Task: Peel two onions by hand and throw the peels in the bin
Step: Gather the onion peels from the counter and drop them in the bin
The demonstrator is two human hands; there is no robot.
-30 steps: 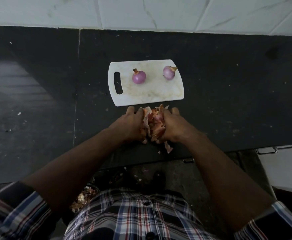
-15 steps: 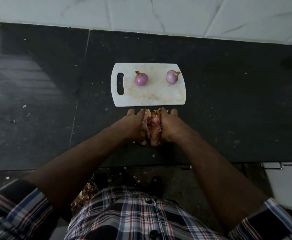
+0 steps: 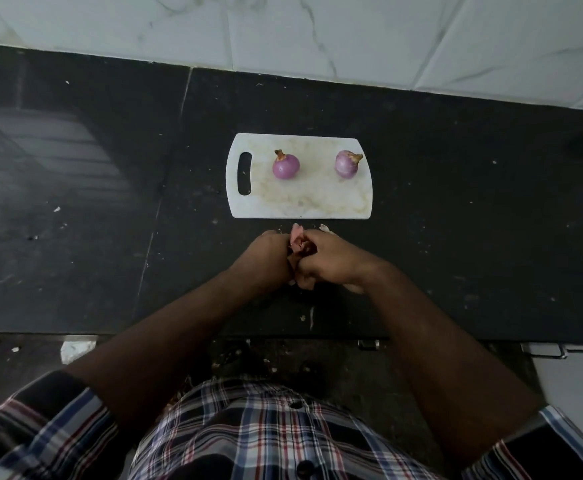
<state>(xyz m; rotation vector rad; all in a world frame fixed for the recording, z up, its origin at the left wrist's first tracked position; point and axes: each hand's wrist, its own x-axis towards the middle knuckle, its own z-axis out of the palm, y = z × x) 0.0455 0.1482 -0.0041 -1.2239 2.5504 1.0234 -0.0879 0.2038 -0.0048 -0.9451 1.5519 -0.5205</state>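
We see the left hand (image 3: 268,256) and right hand (image 3: 329,259) pressed together, fingers curled round the onion peels (image 3: 298,241); both peeled onions (image 3: 285,166) sit on the cutting board (image 3: 300,202).

A white cutting board (image 3: 300,199) lies at centre on the black countertop (image 3: 473,220). White marbled wall tiles (image 3: 283,29) run along twelve o'clock; a plaid shirt (image 3: 248,434) fills six o'clock.

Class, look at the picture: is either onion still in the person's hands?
No. Both onions sit on the cutting board; the left hand and right hand hold only peels.
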